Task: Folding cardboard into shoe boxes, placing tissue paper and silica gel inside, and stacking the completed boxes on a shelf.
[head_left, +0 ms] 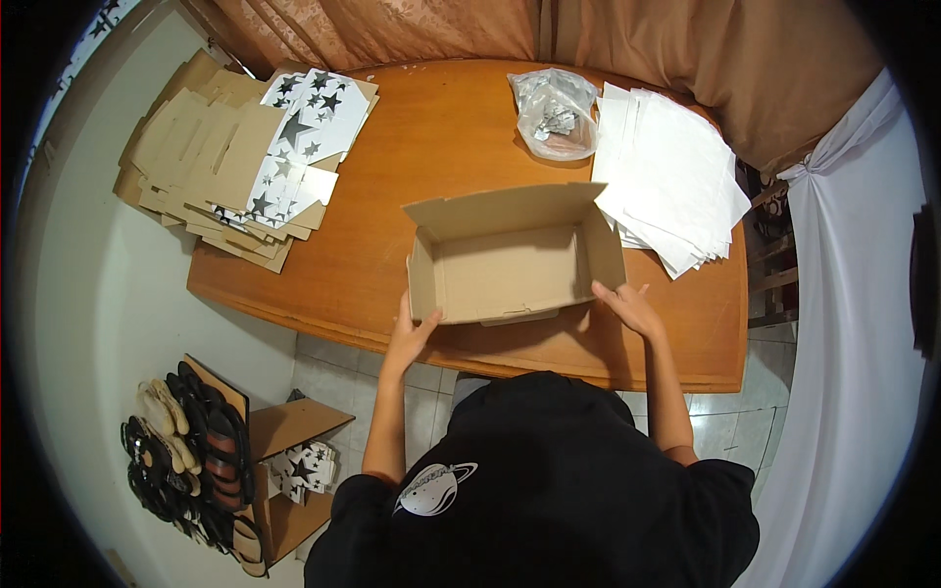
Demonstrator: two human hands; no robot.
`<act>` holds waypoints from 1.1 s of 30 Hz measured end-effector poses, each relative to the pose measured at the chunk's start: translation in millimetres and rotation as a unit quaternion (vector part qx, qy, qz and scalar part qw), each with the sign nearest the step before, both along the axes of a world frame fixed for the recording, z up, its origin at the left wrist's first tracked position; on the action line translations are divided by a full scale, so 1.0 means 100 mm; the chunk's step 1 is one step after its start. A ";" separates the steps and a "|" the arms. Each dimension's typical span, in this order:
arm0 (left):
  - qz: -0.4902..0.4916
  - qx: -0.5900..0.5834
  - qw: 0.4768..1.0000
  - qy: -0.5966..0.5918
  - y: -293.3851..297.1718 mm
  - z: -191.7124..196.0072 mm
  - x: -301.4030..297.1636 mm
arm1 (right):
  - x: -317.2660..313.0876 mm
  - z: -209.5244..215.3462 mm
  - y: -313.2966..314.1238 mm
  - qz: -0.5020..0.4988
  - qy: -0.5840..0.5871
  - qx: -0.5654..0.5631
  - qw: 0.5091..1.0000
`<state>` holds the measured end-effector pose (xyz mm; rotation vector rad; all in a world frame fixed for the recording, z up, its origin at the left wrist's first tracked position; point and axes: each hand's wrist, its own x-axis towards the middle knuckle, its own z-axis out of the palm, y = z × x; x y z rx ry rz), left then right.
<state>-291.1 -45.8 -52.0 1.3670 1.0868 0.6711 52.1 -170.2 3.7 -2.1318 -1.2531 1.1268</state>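
Note:
An open brown cardboard box (508, 269) stands near the front edge of the table, its inside bare and its far flap raised. My left hand (410, 335) grips the box's near left corner, thumb on the front edge and fingers along the outer side. At the near right corner, my right hand (629, 308) holds the box with its thumb at the rim; some of its fingers stick out to the right. The outer faces of the box are mostly hidden from above.
Flat cardboard blanks (211, 147), some star-printed, are piled at the table's far left. A clear plastic bag (557, 108) and a stack of white sheets (671, 176) lie at the far right. Sandals (181, 441) stand on a rack at lower left, beyond the wooden table's (333, 265) edge.

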 end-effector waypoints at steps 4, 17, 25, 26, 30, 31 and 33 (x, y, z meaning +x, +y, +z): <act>-0.075 0.088 0.993 -0.002 -0.04 0.11 -0.01 | 0.16 -0.11 -0.10 0.097 -0.021 0.015 0.995; -0.067 0.022 0.992 -0.105 0.01 0.30 0.33 | 0.27 0.05 0.14 0.135 0.069 -0.084 0.985; -0.062 0.126 0.984 -0.106 0.03 0.16 0.15 | 0.38 0.01 0.22 0.169 0.212 0.003 0.963; -0.021 0.206 0.969 -0.138 0.02 0.17 0.14 | 0.37 -0.13 0.18 0.150 0.230 0.075 0.959; -0.005 0.495 0.865 0.084 -0.03 0.37 0.23 | 0.01 -0.49 0.06 -0.052 0.003 0.466 0.883; 0.000 0.494 0.865 0.088 0.00 0.25 0.22 | -0.09 -0.42 0.05 -0.047 0.007 0.466 0.884; -0.054 0.530 0.840 0.102 0.04 0.10 0.25 | -0.22 -0.23 -0.01 -0.006 -0.293 0.533 0.794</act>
